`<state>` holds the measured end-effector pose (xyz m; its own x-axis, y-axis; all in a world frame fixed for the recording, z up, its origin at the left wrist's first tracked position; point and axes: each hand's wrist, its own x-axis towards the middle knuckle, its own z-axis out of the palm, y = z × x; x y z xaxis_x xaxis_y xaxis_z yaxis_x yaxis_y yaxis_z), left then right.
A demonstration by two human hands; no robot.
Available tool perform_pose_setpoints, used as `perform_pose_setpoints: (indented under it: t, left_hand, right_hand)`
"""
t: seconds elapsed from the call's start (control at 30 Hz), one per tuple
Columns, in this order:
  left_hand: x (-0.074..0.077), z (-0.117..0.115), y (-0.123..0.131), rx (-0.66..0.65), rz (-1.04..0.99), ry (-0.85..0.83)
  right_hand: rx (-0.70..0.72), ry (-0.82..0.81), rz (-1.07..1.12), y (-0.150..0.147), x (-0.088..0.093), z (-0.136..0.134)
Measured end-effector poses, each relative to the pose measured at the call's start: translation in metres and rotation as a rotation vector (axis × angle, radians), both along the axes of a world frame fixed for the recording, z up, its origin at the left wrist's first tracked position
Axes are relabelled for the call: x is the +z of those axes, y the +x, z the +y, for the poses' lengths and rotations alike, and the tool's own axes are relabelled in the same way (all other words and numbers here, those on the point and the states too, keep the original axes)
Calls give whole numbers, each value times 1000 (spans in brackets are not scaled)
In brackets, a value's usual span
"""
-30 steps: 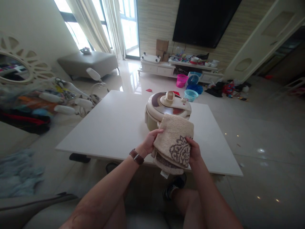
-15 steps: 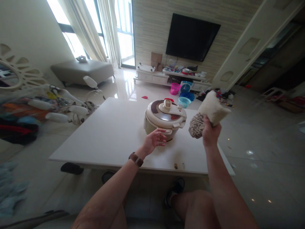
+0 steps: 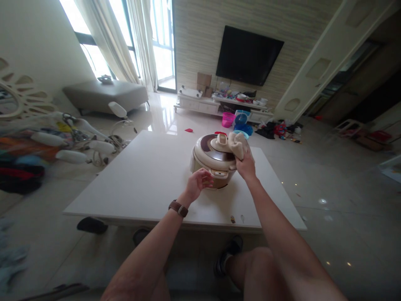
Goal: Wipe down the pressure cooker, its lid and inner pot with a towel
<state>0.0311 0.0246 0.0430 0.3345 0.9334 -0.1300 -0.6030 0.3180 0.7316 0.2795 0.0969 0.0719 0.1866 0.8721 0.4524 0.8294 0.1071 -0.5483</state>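
A cream electric pressure cooker (image 3: 203, 156) with a dark, shiny lid stands upright on the white table (image 3: 131, 175). My right hand (image 3: 246, 165) grips a folded cream cloth (image 3: 237, 144) and presses it against the right side of the lid, beside the raised valve knob (image 3: 222, 139). The hand and cloth hide that side of the cooker. Close to the cooker's front left is my left hand (image 3: 199, 184), fingers loosely curled and apart, holding nothing. Whether its fingertips touch the cooker I cannot tell.
Two small items, one a dark piece (image 3: 232, 219), lie near the table's front edge. Beyond the table are a pink basket (image 3: 228, 120), a blue basin (image 3: 242, 128) and a cluttered TV cabinet (image 3: 200, 104). White lamp arms (image 3: 72, 156) stand at the left.
My right hand has moved left and brought the cloth from the air at the cooker's right onto its lid. My left hand has shifted slightly left.
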Motion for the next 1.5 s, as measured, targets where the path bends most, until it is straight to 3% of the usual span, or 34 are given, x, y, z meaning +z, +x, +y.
perform_pose_setpoints:
  t: [0.1, 0.27, 0.37, 0.5, 0.73, 1.0, 1.07, 1.17, 1.3, 1.5]
  left_hand:
    - [2, 1, -4, 34, -17, -7]
    - [2, 4, -10, 101, -33, -27]
    - [-2, 4, -14, 151, -54, -45]
    - [-11, 4, -15, 197, -68, -76]
    - [-23, 6, -12, 186, -58, -99]
    - [-27, 2, -10, 182, -35, -80]
    - [-27, 2, -11, 175, -12, -67]
    - [-27, 3, -13, 184, 6, -61]
    - [-25, 7, -15, 237, -23, -87]
    - [-24, 11, -2, 242, -57, -152]
  right_hand:
    - [93, -25, -59, -15, -1, -17]
    - [245, -60, -367, -39, -8, -55]
    - [203, -5, -257, -23, -13, -47]
    - [-1, 70, 16, -8, -17, -25]
    - [180, -46, -354, -38, -8, -47]
    - [1, 39, -86, -4, 4, 6]
    - [33, 24, -109, -13, 6, 5]
    - [107, -13, -201, -34, 5, -17]
    - [164, -16, -307, -51, -11, -59]
    - [128, 126, -244, -44, -62, -93]
